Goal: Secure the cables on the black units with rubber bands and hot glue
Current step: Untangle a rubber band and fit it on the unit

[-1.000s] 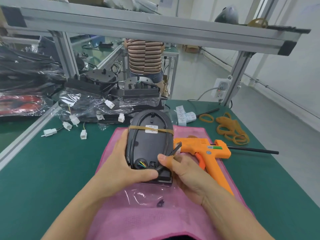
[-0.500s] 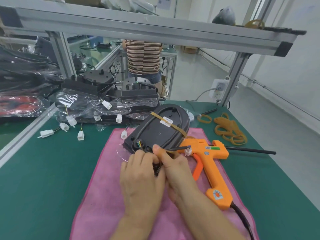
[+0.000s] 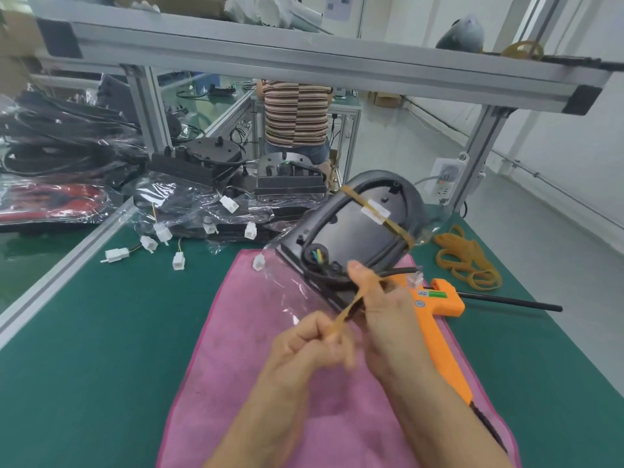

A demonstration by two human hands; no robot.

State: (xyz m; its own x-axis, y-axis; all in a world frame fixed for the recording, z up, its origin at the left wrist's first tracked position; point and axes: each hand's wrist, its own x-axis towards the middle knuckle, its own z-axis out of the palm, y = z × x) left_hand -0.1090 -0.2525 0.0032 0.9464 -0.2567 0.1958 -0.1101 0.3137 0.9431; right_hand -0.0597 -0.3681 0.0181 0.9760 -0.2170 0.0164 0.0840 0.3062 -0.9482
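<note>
Centre frame, left hand (image 3: pixel 312 342) and right hand (image 3: pixel 388 309) each pinch the soft, elastic rubber band (image 3: pixel 351 307), stretched taut below the rigid black unit (image 3: pixel 358 231) tilted on the pink cloth (image 3: pixel 236 349).

Black unit (image 3: pixel 358 228) looks like matt plastic, pink cloth (image 3: pixel 243 349) kinda fuzzy, glue gun (image 3: pixel 435 319) smooth orange plastic, mat (image 3: pixel 84 349) matt green.

Left hand (image 3: pixel 304 346) fisted, fingers curled and pinching. Right hand (image 3: pixel 381 312) just beside it, thumb up, fingers curled. Forearms converge.
</note>
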